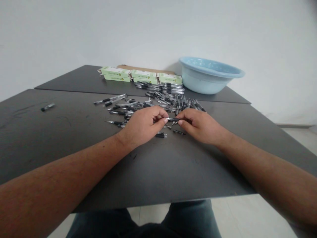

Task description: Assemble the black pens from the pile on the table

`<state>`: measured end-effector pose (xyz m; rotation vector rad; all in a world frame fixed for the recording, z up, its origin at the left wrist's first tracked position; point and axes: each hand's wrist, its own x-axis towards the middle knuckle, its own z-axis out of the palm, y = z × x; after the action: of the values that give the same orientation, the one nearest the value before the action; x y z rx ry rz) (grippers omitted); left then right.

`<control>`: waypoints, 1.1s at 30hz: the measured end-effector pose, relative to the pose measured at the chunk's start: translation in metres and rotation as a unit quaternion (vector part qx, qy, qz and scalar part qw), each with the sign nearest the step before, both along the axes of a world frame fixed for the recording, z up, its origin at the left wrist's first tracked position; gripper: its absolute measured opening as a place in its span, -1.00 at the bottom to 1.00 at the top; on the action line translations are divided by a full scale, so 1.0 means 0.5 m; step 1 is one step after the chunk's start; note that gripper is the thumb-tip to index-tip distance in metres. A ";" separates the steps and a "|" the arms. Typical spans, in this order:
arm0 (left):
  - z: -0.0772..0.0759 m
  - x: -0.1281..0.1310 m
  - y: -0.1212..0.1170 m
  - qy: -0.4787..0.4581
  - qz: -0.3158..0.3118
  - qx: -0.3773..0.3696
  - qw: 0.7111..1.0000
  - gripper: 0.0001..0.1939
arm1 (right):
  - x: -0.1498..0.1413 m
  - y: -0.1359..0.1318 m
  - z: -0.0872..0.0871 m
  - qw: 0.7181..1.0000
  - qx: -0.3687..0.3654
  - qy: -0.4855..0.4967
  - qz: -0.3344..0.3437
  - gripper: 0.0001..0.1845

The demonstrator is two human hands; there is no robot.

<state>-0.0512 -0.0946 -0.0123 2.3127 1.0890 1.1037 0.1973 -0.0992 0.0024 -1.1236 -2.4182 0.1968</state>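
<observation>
Between my two hands lies a pen (172, 119) with a dark grip, held level above the table. My left hand (146, 124) pinches its left end between thumb and fingertips. The other end sits in the fingers of my right hand (199, 125). Beneath and just in front of them are small pen tips (169, 127), a thin black piece (179, 132) and a black pen cap (161, 135). Behind my hands spreads a loose heap of pens and pen parts (158, 99), partly hidden by my left hand.
Pale green boxes (116, 73) stand in stacks at the back of the dark table (158, 172). A light blue basin (208, 79) is at the back right. A single cap (48, 107) lies far left. A white wall (138, 29) rises behind.
</observation>
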 end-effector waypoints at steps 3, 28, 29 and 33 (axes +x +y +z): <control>-0.001 0.000 0.001 -0.004 -0.001 0.002 1.000 -0.92 | 0.002 0.001 0.000 1.000 0.003 -0.003 0.001 -0.82; -0.001 0.000 0.002 0.004 -0.015 0.002 1.000 -0.94 | -0.003 -0.006 0.006 1.000 0.014 -0.023 0.013 -0.76; -0.001 0.000 0.002 0.000 -0.017 0.000 1.000 -0.93 | -0.003 -0.006 0.006 1.000 0.016 -0.021 0.014 -0.75; -0.005 0.000 0.003 -0.019 -0.029 -0.017 0.999 -0.90 | -0.003 -0.008 0.008 1.000 0.018 -0.017 0.015 -0.75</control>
<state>-0.0511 -0.0933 -0.0147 2.2740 1.0126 1.0948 0.1959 -0.1031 0.0063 -1.0844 -2.4600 0.1428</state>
